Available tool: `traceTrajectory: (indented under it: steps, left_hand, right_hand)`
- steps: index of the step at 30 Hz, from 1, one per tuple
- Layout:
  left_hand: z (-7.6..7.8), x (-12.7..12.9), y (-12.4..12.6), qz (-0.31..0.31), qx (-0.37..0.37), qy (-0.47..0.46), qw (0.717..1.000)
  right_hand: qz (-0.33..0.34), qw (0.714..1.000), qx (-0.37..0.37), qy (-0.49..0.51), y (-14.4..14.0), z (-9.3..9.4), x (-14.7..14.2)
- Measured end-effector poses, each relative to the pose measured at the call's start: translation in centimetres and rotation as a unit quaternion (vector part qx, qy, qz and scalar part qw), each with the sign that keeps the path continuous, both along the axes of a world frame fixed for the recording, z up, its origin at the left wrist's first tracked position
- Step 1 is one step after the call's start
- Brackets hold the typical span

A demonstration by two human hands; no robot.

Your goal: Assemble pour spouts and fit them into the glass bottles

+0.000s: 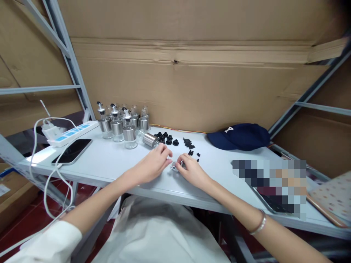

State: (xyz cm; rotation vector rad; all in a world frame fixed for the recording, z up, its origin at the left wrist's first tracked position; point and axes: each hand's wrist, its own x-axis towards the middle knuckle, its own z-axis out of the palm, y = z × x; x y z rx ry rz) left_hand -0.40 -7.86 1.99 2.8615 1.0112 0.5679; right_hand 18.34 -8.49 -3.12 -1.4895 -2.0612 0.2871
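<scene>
The white table (104,160) has its front edge just under the forearms and its back edge near the cardboard wall (192,91). White surface shows between the left forearm and the phone (74,151) near the left end, and to the right of the right hand (191,168). Toward the back edge, upright steel-sleeved bottles (129,133) stand on the left, black stoppers (175,142) lie mid-table, and a navy cap (238,137) sits near the right back corner.

A small silver fitting (173,167) is near the front edge, at the right hand's thumb and fingertips and just beside the left hand (155,160). A bottle lying on its side (150,140) is just beyond the left hand.

The right thumb and fingers are closed around the fitting. The left fingers are curled, their tips near it; whether they pinch anything, I cannot tell.
</scene>
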Motion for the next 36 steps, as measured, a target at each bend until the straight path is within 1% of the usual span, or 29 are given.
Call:
traceTrajectory:
  steps: [1, 3, 5, 8, 10, 12, 15, 17, 19, 20, 22, 24, 26, 28, 29, 31, 34, 36]
  left_hand:
    - [-0.7, 0.2, 1.2, 0.001, -0.006, 0.011, 1.000]
    - [-1.9, 0.3, 2.7, -0.010, -0.006, 0.040, 0.999]
    - [-2.6, 0.4, 3.1, -0.024, -0.002, 0.063, 0.998]
    - [-3.0, 0.6, 2.9, -0.039, -0.006, 0.085, 0.996]
    - [-2.9, 0.7, 2.9, -0.041, 0.004, 0.110, 0.993]
    - [-2.4, 0.7, 3.2, -0.037, 0.024, 0.128, 0.991]
    - [-0.6, -0.1, 4.3, -0.011, 0.044, 0.099, 0.994]
    - [0.7, -1.2, 5.7, 0.022, 0.062, 0.064, 0.996]
    - [1.5, -2.6, 7.3, 0.051, 0.093, 0.070, 0.992]
    - [1.6, -3.3, 8.2, 0.060, 0.110, 0.083, 0.989]
    - [1.1, -4.5, 9.8, 0.063, 0.154, 0.109, 0.980]
    - [0.0, -5.4, 11.1, 0.049, 0.196, 0.125, 0.971]
    - [-1.2, -6.2, 12.0, 0.031, 0.233, 0.121, 0.964]
    - [-2.1, -7.2, 12.7, 0.027, 0.270, 0.091, 0.958]
    - [-2.5, -7.7, 12.9, 0.034, 0.287, 0.063, 0.955]
    - [-3.2, -8.9, 13.4, 0.074, 0.315, -0.024, 0.946]
    - [-4.1, -10.6, 14.1, 0.148, 0.331, -0.168, 0.917]
    - [-4.6, -11.4, 14.4, 0.175, 0.324, -0.205, 0.907]
  right_hand:
    - [0.000, 1.000, 0.001, 0.004, 0.0, -0.1, 0.0]
    - [0.002, 1.000, 0.007, 0.013, 0.0, -0.3, 0.0]
    - [0.003, 1.000, 0.015, 0.022, -0.1, -0.4, 0.1]
    - [0.004, 0.999, 0.022, 0.032, -0.2, -0.4, 0.2]
    - [0.006, 0.999, 0.019, 0.037, -0.2, -0.4, 0.2]
    - [0.008, 0.999, 0.018, 0.040, -0.2, -0.5, 0.2]
    - [0.009, 0.999, 0.006, 0.035, -0.2, -0.6, 0.4]
    - [0.010, 1.000, -0.003, 0.028, -0.2, -0.6, 0.5]
    - [0.012, 1.000, -0.005, 0.024, -0.3, -0.6, 0.4]
    - [0.013, 1.000, -0.003, 0.023, -0.3, -0.5, 0.3]
    - [0.014, 1.000, 0.004, 0.020, -0.3, -0.5, 0.2]
    - [0.017, 1.000, 0.015, 0.017, -0.4, -0.6, 0.0]
    - [0.022, 0.999, 0.026, 0.017, -0.5, -0.6, 0.0]
    - [0.025, 0.999, 0.038, 0.017, -0.4, -0.4, 0.1]
    - [0.023, 0.999, 0.042, 0.020, -0.2, -0.3, 0.2]
    - [0.012, 0.998, 0.049, 0.029, 0.7, 0.3, 0.1]
    - [-0.009, 0.999, 0.050, 0.020, 3.2, 1.5, -0.6]
    - [-0.016, 1.000, 0.005, -0.006, 5.3, 2.2, -1.5]
